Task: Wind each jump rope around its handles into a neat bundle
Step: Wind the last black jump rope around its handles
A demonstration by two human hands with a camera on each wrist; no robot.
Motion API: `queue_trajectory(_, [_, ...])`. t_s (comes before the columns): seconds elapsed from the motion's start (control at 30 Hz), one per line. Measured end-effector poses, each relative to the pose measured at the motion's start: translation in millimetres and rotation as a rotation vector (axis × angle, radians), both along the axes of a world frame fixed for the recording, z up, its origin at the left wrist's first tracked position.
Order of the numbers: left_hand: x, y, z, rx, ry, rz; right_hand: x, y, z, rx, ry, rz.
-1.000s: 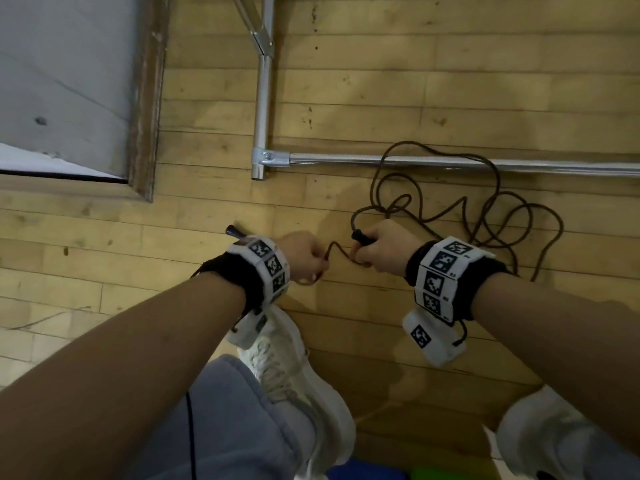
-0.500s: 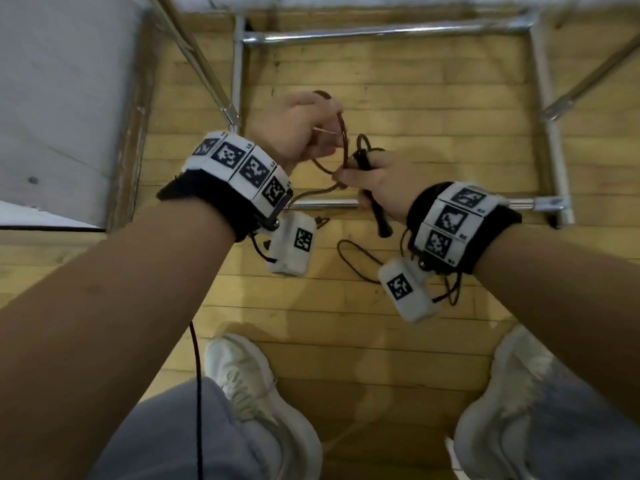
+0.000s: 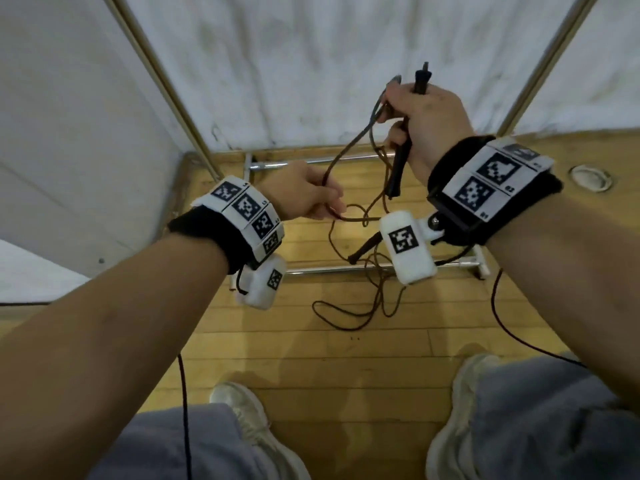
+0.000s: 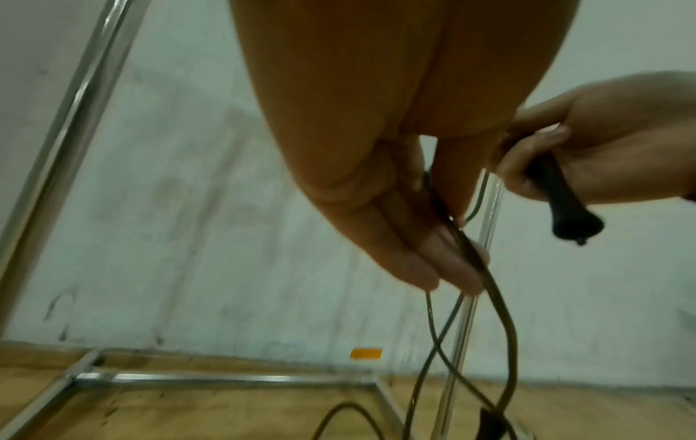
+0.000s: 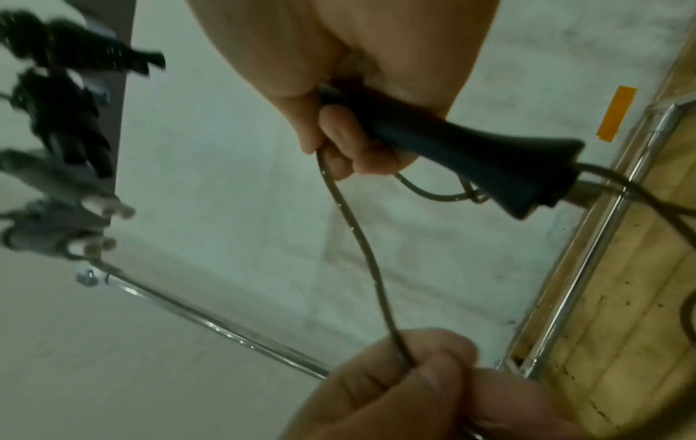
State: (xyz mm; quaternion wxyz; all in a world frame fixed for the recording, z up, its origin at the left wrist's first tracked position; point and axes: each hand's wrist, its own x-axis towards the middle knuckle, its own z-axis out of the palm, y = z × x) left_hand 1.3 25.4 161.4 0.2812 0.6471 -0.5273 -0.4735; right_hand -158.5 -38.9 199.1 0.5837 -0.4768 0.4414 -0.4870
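Right hand (image 3: 424,119), raised, with fingers (image 5: 339,134) curled round a black handle (image 5: 471,154) of the jump rope; the handle's long axis runs near upright in the head view. Left hand (image 3: 304,195), lower and to the left, pinches the rope (image 3: 346,150), which rises slack from it to the handle. The second handle (image 3: 363,251) dangles below, and the remaining rope trails in loose loops on the floor (image 3: 346,368). Winding appears barely begun; the left hand is better placed to carry rope across the handle's axis.

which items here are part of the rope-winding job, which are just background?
Job:
- jump rope cord
- black handle gripped in right hand
- second handle dangling
- left hand pinching the cord

Background:
- metal rack frame
- bundled ropes hanging
- orange tape
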Motion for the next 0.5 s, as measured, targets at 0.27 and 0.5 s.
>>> queue_trajectory(0.27, [-10, 23, 81, -0.285, 0.22, 0.223, -31, 33, 22, -0.11, 0.45, 0.447])
queue_trajectory(0.5, [-12, 36, 83, -0.271, 0.196, 0.245, -19, 51, 23, -0.276, 0.611, 0.354])
